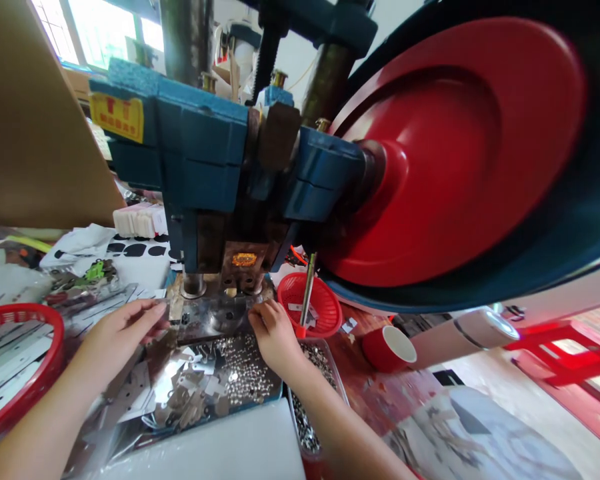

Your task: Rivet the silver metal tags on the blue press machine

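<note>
A blue bench press (200,147) stands before me, with a dark metal die block (215,317) at its base. My left hand (130,323) is beside the block's left end, thumb and fingers pinched together; whatever lies between them is hidden. At the right end of the block, my right hand (277,333) has its fingers curled in close to the metal, and I cannot make out what they hold. Just below the block, flat metal plates (195,393) lie in a loose pile. Small shiny rivet-like parts (247,373) are scattered to their right.
Left of my forearm is a red basket (57,340) of flat strips. A red basket (285,293), a clear tub (341,383) of small metal parts, a red cup (380,350) and a pale bottle (460,337) stand right. A big red flywheel (455,153) overhangs that side.
</note>
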Tool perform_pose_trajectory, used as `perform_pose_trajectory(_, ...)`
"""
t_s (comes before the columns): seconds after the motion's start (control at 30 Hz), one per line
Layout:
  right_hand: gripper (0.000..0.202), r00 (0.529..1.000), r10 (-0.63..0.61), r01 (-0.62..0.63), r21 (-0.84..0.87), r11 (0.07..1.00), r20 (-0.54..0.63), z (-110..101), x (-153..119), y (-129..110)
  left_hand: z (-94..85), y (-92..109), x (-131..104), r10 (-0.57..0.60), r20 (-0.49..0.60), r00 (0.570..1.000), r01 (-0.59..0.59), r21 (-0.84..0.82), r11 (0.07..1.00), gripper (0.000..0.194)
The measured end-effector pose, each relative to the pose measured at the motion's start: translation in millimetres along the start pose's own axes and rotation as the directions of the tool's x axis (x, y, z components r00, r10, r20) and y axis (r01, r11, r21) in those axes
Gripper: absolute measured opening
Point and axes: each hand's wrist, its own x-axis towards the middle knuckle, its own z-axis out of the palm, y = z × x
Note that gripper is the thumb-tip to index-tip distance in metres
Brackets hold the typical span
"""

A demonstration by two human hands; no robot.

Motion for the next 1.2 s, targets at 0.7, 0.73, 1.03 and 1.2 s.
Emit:
perform_pose_trajectory(0.7, 0.008, 0.989, 0.064, 0.009, 0.491, 0.871, -0.132, 33.6, 29.2, 12.0, 72.1, 44.8, -0.8, 0.426, 0.114, 0.898, -0.441, 0.202, 0.875, 0.026)
perform_pose_trajectory(0.73, 0.005, 0.986, 0.085, -0.008, 0.473, 0.881, -0.142, 34.4, 29.0, 12.7, 77.4, 45.6, 3.2, 0.440, 0.090, 0.894, -0.449, 0.218, 0.867, 0.026)
perform_pose_trajectory(1.03, 0.017, 0.981, 0.150, -0.088, 0.406, 0.909, -0.122, 39.9, 38.3, 14.1, 100.4, 30.9, 28.4, 0.353, 0.157, 0.922, -0.372, 0.120, 0.920, 0.033)
perform_pose_trajectory(1.2, 0.018, 0.975, 0.120, -0.063, 0.287, 0.956, -0.187, 18.8, 31.2, 29.4, 90.3, 34.9, 24.4, 0.343, 0.153, 0.927, -0.363, 0.126, 0.923, 0.037)
